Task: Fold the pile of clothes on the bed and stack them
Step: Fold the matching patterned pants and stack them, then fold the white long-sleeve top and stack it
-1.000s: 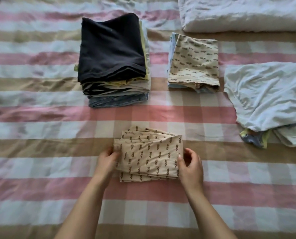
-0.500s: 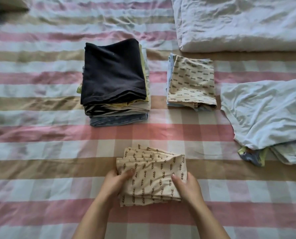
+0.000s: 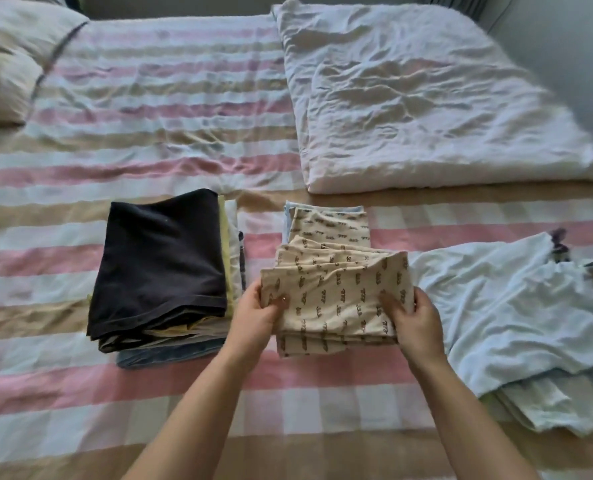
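Here, folded cream garment (image 3: pixel 336 299) — small brown print.

Two hands (image 3: pixel 257 320) (image 3: pixel 418 323), two stacks (image 3: pixel 160 265) (image 3: pixel 333 221), one patterned garment (image 3: pixel 336 299), one pillow (image 3: pixel 6 64).

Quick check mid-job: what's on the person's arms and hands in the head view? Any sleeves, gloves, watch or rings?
The left forearm and right forearm are bare down to the frame's bottom edge; no sleeve shows. The left hand and right hand wear no gloves. No watch, bracelet or ring is visible on the wrists or on the fingers that show.
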### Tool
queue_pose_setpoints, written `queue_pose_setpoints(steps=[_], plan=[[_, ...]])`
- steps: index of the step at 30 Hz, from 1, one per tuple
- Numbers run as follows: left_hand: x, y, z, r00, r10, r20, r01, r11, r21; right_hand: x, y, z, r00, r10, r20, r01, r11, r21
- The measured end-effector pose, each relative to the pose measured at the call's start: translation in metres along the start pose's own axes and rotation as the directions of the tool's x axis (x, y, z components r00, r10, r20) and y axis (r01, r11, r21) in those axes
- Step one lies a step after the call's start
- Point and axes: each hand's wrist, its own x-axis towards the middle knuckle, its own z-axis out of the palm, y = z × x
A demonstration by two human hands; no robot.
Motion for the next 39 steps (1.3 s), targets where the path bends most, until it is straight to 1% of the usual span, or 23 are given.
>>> queue_pose_setpoints(steps=[4, 8, 10, 11, 12, 13, 14, 15, 16, 17, 18, 19, 21, 25, 27, 29, 30, 32, 33, 34, 35, 37, 39], plan=[[0.069, 0.023, 0.023, 0.994, 0.085, -0.063, -0.082, 0.995, 0.057, 0.067, -0.005, 0.018, 0.999, 0.02, -0.043, -0.018, 0.999, 0.046], [0.114, 0.015, 0.026, 0.986, 0.052, -0.156, -0.035, 0.994, 0.108, 0.11, 0.013, 0.036, 0.997, 0.079, -0.018, -0.08, 0.996, -0.026], [0.124, 0.003, 0.026, 0.968, 0.093, -0.233, -0.032, 0.967, 0.252, 0.118, 0.025, 0.042, 0.993, 0.114, -0.031, -0.116, 0.99, -0.082], [0.125, -0.005, 0.026, 0.944, 0.173, -0.281, -0.045, 0.912, 0.409, 0.119, 0.028, 0.045, 0.99, 0.126, -0.068, -0.133, 0.986, -0.104], [0.123, -0.01, 0.026, 0.892, 0.347, -0.288, -0.111, 0.788, 0.605, 0.117, 0.03, 0.048, 0.987, 0.084, -0.14, -0.103, 0.985, -0.138], [0.12, -0.014, 0.029, 0.807, 0.563, -0.178, -0.234, 0.582, 0.779, 0.114, 0.031, 0.051, 0.974, -0.052, -0.22, 0.003, 0.976, -0.219], [0.118, -0.017, 0.035, 0.698, 0.715, 0.02, -0.374, 0.34, 0.863, 0.111, 0.03, 0.055, 0.939, -0.241, -0.246, 0.148, 0.928, -0.343], [0.119, -0.021, 0.043, 0.614, 0.755, 0.23, -0.481, 0.127, 0.868, 0.108, 0.029, 0.059, 0.887, -0.416, -0.201, 0.284, 0.834, -0.473], [0.121, -0.024, 0.051, 0.601, 0.693, 0.397, -0.547, -0.005, 0.837, 0.108, 0.029, 0.063, 0.846, -0.525, -0.089, 0.389, 0.723, -0.571], [0.124, -0.025, 0.059, 0.662, 0.582, 0.472, -0.55, -0.052, 0.834, 0.109, 0.03, 0.067, 0.837, -0.544, 0.057, 0.454, 0.633, -0.626], [0.129, -0.028, 0.064, 0.743, 0.478, 0.469, -0.505, -0.06, 0.861, 0.111, 0.031, 0.07, 0.851, -0.491, 0.186, 0.478, 0.578, -0.661], [0.136, -0.031, 0.066, 0.825, 0.384, 0.414, -0.431, -0.047, 0.901, 0.115, 0.035, 0.071, 0.873, -0.401, 0.276, 0.471, 0.551, -0.689], [0.151, -0.04, 0.063, 0.923, 0.243, 0.298, -0.295, -0.048, 0.954, 0.126, 0.046, 0.072, 0.904, -0.255, 0.343, 0.428, 0.528, -0.734], [0.164, -0.039, 0.052, 0.963, 0.045, 0.267, -0.265, -0.031, 0.964, 0.135, 0.05, 0.074, 0.907, -0.132, 0.4, 0.409, 0.507, -0.759], [0.161, -0.035, 0.055, 0.963, 0.042, 0.265, -0.265, -0.017, 0.964, 0.134, 0.047, 0.073, 0.907, -0.11, 0.406, 0.398, 0.537, -0.744], [0.144, -0.031, 0.065, 0.93, 0.203, 0.305, -0.313, 0.009, 0.95, 0.124, 0.042, 0.063, 0.914, -0.202, 0.353, 0.4, 0.606, -0.687], [0.13, -0.029, 0.072, 0.875, 0.316, 0.366, -0.389, 0.01, 0.921, 0.116, 0.041, 0.054, 0.917, -0.279, 0.286, 0.399, 0.651, -0.645], [0.096, -0.034, 0.091, 0.71, 0.473, 0.522, -0.568, -0.052, 0.821, 0.091, 0.047, 0.027, 0.916, -0.389, 0.099, 0.372, 0.73, -0.574], [0.079, -0.04, 0.101, 0.633, 0.518, 0.575, -0.638, -0.072, 0.767, 0.077, 0.053, 0.013, 0.911, -0.412, 0.02, 0.352, 0.751, -0.558], [0.063, -0.047, 0.112, 0.588, 0.531, 0.61, -0.697, -0.05, 0.715, 0.062, 0.061, -0.003, 0.911, -0.411, -0.039, 0.321, 0.765, -0.558], [0.05, -0.054, 0.124, 0.576, 0.512, 0.638, -0.743, 0.002, 0.669, 0.048, 0.07, -0.019, 0.913, -0.4, -0.083, 0.288, 0.774, -0.565], [0.032, -0.07, 0.147, 0.59, 0.421, 0.689, -0.79, 0.125, 0.6, 0.018, 0.088, -0.052, 0.92, -0.363, -0.147, 0.22, 0.789, -0.573], [0.023, -0.087, 0.164, 0.646, 0.288, 0.706, -0.763, 0.23, 0.604, -0.008, 0.107, -0.077, 0.932, -0.326, -0.157, 0.173, 0.783, -0.597]])
